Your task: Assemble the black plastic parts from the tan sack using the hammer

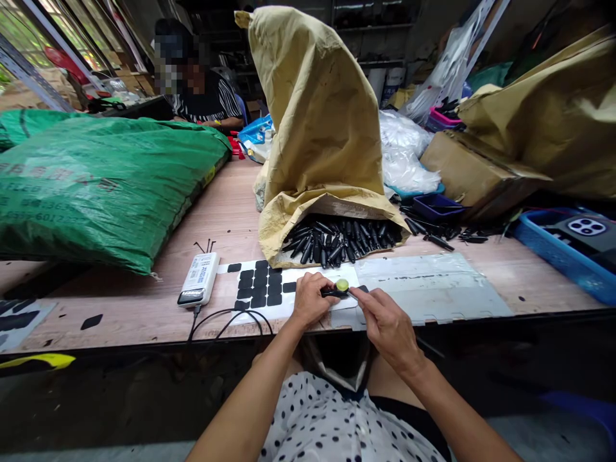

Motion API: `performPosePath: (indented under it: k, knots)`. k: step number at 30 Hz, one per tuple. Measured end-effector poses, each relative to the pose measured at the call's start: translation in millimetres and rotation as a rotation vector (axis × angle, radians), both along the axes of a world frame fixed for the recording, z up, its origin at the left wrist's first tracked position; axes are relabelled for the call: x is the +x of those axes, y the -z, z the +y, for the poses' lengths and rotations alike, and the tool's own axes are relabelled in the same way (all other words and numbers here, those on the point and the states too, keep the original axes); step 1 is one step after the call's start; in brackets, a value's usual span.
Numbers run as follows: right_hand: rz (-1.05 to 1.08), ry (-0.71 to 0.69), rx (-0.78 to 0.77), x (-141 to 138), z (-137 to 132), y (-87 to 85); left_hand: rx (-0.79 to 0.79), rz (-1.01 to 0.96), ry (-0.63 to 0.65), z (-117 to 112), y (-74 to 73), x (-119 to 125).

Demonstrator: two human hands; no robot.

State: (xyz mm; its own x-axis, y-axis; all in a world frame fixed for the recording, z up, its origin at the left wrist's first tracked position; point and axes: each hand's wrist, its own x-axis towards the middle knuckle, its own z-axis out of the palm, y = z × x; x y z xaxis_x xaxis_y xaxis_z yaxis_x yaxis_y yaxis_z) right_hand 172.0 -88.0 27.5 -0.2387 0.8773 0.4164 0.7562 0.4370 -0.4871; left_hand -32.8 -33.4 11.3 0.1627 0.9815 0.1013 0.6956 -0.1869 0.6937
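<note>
My left hand (312,298) is closed round a small black plastic part (331,292) at the table's front edge. A round yellow-green piece (342,285) sits at the end of that part, between my hands. My right hand (391,326) is pinched on a slim tool whose tip meets the black part; most of it is hidden by my fingers. Under my hands lies a white sheet (298,305) bearing several black rounded-square stickers (260,282). Just beyond, many similar black parts (337,240) spill from the mouth of a tan sack (317,122).
A white power bank (199,277) with a black cable lies left, near a full green sack (96,186). On the right are a grey plate (433,289), a blue tray (553,256) holding a phone, and a cardboard box (474,167). A co-worker (202,90) sits across the table.
</note>
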Motion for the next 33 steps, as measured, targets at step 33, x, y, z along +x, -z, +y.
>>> performPosePath:
  k: [33]
  knots:
    - [-0.260,0.335,0.102,79.8,69.2,35.6,0.029,-0.056,0.008,-1.0,0.0,-2.8]
